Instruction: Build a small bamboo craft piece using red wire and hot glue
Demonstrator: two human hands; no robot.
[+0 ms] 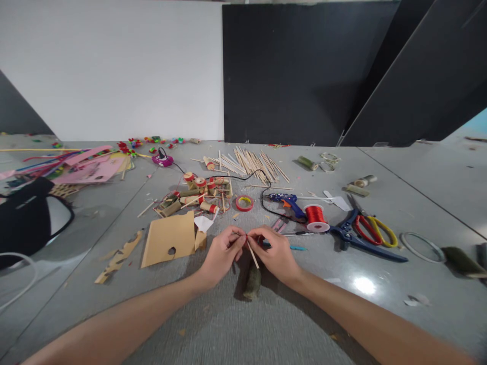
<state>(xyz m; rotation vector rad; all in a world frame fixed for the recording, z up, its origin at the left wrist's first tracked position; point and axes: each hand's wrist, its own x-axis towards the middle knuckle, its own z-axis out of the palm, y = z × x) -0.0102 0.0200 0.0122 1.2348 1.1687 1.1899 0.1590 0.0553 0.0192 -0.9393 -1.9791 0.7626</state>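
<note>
A thin wooden stick [253, 257] points down toward me from between my fingertips, with a bit of red at its upper end. My left hand [223, 253] is closed in a pinch at that end. From the other side, my right hand [278, 256] pinches the same spot, its fingers curled. Which fingertips bear on the stick and which on the red bit is hard to tell. Below the stick, a short green bamboo piece [252, 284] lies on the grey floor, partly shadowed by my hands.
Beyond my hands lie a red tape roll [244, 203], a blue glue gun [285, 200] and a red wire spool [316, 218]. Pruning shears [365, 242] and scissors [375, 230] are at right. Cardboard [167, 238], bamboo pieces [171, 208] and loose sticks [254, 163] spread left and ahead.
</note>
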